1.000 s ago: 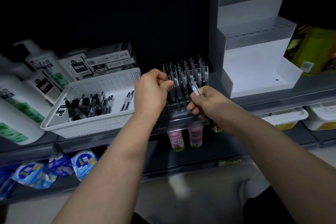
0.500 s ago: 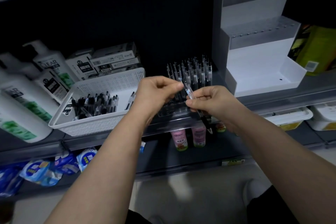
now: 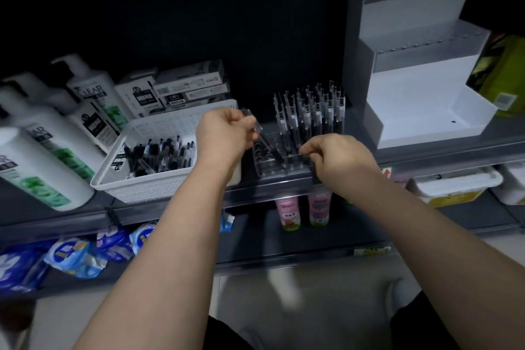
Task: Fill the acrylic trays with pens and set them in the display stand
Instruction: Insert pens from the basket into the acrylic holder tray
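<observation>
A clear acrylic tray (image 3: pixel 267 170) with rows of holes sits at the front edge of the grey shelf. Several pens (image 3: pixel 309 113) stand upright in its back rows. My left hand (image 3: pixel 224 136) pinches one pen (image 3: pixel 270 148) by its upper end. That pen slants down to the right, with its tip over the empty front holes. My right hand (image 3: pixel 338 159) has its fingers curled on the tray's front right part. The white stepped display stand (image 3: pixel 426 96) stands empty on the same shelf, to the right of the tray.
A white perforated basket (image 3: pixel 170 125) with several loose pens stands left of the tray. Shampoo bottles (image 3: pixel 42 156) and pen boxes (image 3: pixel 187 85) fill the far left. A green package (image 3: pixel 505 74) sits right of the stand. Small bottles (image 3: pixel 289 213) stand on the lower shelf.
The pen passed from my right hand to my left, which now tilts it over the tray. My right hand dropped onto the tray's front right part.
</observation>
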